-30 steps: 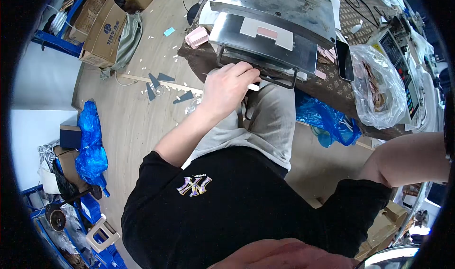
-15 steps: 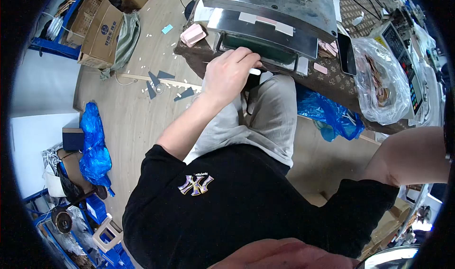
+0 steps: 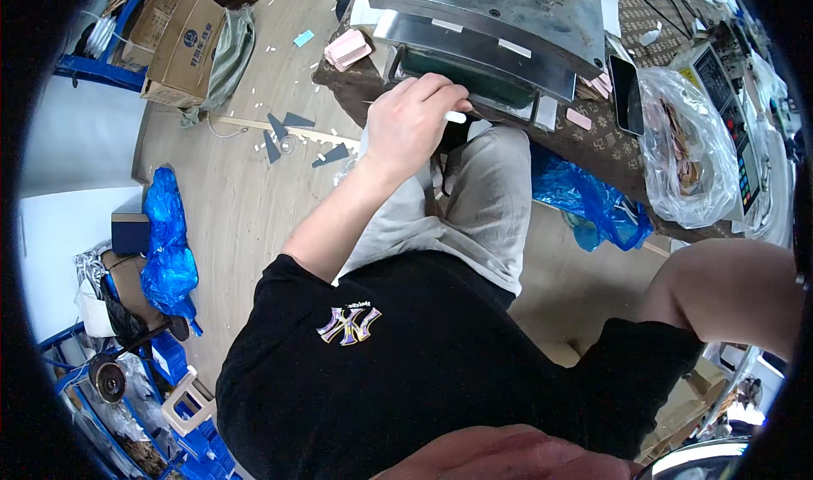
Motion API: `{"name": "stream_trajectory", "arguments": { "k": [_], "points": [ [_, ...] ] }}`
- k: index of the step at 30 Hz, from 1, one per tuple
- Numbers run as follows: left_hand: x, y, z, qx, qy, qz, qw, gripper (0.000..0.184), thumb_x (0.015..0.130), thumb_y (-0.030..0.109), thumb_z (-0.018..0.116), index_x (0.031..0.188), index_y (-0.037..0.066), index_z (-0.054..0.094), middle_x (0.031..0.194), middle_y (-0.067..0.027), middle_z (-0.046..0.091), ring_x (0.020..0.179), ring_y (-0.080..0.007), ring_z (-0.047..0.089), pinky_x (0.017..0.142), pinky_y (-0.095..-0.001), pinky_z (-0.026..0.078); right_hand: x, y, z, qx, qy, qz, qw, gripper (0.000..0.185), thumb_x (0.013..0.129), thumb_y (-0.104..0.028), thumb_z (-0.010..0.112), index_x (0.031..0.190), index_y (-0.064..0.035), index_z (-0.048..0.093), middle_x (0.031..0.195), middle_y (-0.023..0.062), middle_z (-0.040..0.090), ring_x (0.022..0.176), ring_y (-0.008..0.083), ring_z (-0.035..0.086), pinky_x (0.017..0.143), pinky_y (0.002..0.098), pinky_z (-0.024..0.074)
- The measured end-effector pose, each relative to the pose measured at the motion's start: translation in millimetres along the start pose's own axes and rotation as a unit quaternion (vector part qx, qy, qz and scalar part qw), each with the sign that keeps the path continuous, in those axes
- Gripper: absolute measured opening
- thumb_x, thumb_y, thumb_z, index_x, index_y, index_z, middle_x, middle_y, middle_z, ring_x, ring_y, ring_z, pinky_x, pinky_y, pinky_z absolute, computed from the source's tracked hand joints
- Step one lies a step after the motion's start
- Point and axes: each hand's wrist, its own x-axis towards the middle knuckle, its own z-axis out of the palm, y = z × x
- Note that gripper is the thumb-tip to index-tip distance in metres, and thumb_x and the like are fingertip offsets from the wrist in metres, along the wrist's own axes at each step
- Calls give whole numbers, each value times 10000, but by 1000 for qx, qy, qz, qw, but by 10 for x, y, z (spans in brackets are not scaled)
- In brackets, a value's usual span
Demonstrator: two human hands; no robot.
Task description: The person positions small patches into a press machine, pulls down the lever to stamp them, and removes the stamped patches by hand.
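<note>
My left hand (image 3: 412,123) is closed around a slim tool with a white handle end (image 3: 455,117); a thin point seems to stick out on the other side, and the rest is hidden. It is in front of the dark green recess (image 3: 470,80) of a metal machine. Above that recess lies a polished metal plate (image 3: 474,46), with two pale strips (image 3: 514,49) showing at the edge of the heavy upper block (image 3: 500,13). My right hand is out of view; only my right arm (image 3: 728,298) shows, reaching out past the right edge.
Pink pieces (image 3: 346,50) are stacked left of the machine, and a single one (image 3: 578,119) lies to its right. Beside it are a phone (image 3: 626,95), a clear plastic bag (image 3: 690,154) and a keypad panel (image 3: 745,167). A blue bag (image 3: 593,205) hangs below the table edge.
The pale and pink pieces on the metal plate now show less, with only two narrow strips visible at the upper block. My left hand stays nearly in place, still holding the white-ended tool.
</note>
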Motion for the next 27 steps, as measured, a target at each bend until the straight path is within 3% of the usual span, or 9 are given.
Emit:
{"name": "stream_trajectory", "arguments": {
  "k": [9, 13, 15, 17, 19, 22, 27],
  "points": [
    [-4, -4, 25, 17, 6, 2, 1000, 143, 795, 91, 755, 929, 138, 740, 899, -3, 693, 749, -219, 684, 639, -336, 548, -1843, -360, 457, -66, 111, 3, 992, 524, 973, -292, 610, 1462, -149, 485, 1493, 59, 500, 1414, 353, 429, 1130, 488, 383],
    [10, 35, -49, -16, -29, -14, 999, 149, 809, 97, 772, 954, 118, 747, 912, -21, 702, 775, -246, 699, 656, -347, 548, -2029, -810, 567, -77, 101, 45, 991, 572, 976, -302, 621, 1508, -166, 460, 1554, 54, 465, 1459, 368, 398, 1168, 514, 358],
    [206, -13, 11, -17, -6, 2, 1000, 148, 819, 105, 773, 965, 113, 749, 923, -27, 704, 788, -253, 702, 664, -350, 550, -1921, -569, 744, -99, 180, 11, 979, 495, 955, -194, 596, 1444, -170, 527, 1505, 67, 507, 1447, 336, 415, 1170, 523, 383],
    [-7, 81, -41, -11, -33, -47, 998, 149, 841, 121, 776, 987, 102, 752, 945, -39, 710, 814, -265, 708, 679, -357, 553, -1876, -499, 965, -139, 255, 79, 954, 471, 951, -132, 594, 1418, -171, 550, 1497, 87, 512, 1428, 324, 435, 1171, 504, 386],
    [-30, 110, -65, -22, -44, -57, 997, 143, 859, 121, 771, 999, 97, 755, 970, -50, 714, 838, -269, 708, 700, -358, 554, -2070, -259, 981, -193, 256, 228, 919, 433, 962, -144, 632, 1391, -161, 574, 1489, 113, 517, 1397, 324, 460, 1150, 462, 380],
    [1, 110, -83, -27, -58, -74, 995, 132, 896, 120, 762, 1024, 88, 761, 1020, -74, 722, 886, -279, 708, 742, -361, 555, -2629, 264, 679, -393, -2, 399, 828, 310, 942, -219, 725, 1234, -119, 691, 1406, 125, 586, 1336, 324, 492, 1117, 437, 366],
    [-9, 133, -84, -28, -54, -81, 995, 144, 885, 162, 773, 1019, 111, 755, 1001, -51, 712, 836, -269, 709, 706, -362, 558, -3104, 1182, 594, -447, -108, 438, 773, 283, 910, -319, 755, 1118, -127, 753, 1360, 102, 629, 1312, 338, 499, 1128, 461, 340]
  ]
}}
